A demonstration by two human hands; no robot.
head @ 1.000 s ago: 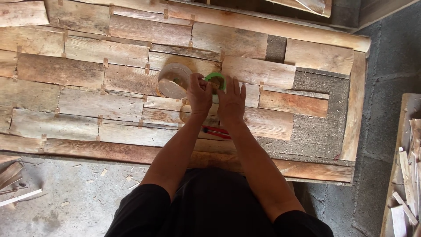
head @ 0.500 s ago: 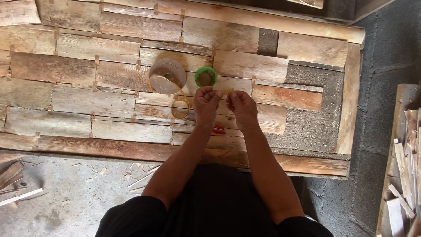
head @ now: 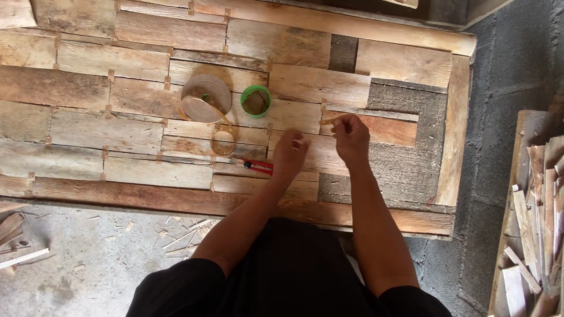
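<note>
The right hand (head: 351, 136) pinches a short strip of tan tape (head: 327, 121) between thumb and forefinger; the remaining fingers are curled toward the palm. The strip projects to the left of the fingertips and sits just above a seam between two boards. The left hand (head: 290, 152) is loosely curled, knuckles up, and rests on or just above the boards close beside the right hand. Whether its fingers grasp anything cannot be determined from this view.

Both hands work over a panel of weathered wooden boards (head: 82, 123) laid edge to edge, with small tan tape patches bridging many of the seams. Grey, rough backing (head: 405, 152) shows where boards do not cover it, directly to the right of the right hand.

A red-handled cutter (head: 258, 167) lies on the boards just left of the left hand. A large roll of tan tape (head: 205, 97) lies further up and to the left, with a loose loop of tape (head: 223, 142) trailing from it toward the person. A small green cup (head: 255, 101) stands just beside the roll, on its right.

Wood chips and splinters (head: 176, 235) lie on the concrete floor below the panel. A stack of wooden offcuts (head: 537, 223) lies at the right edge of the view.
</note>
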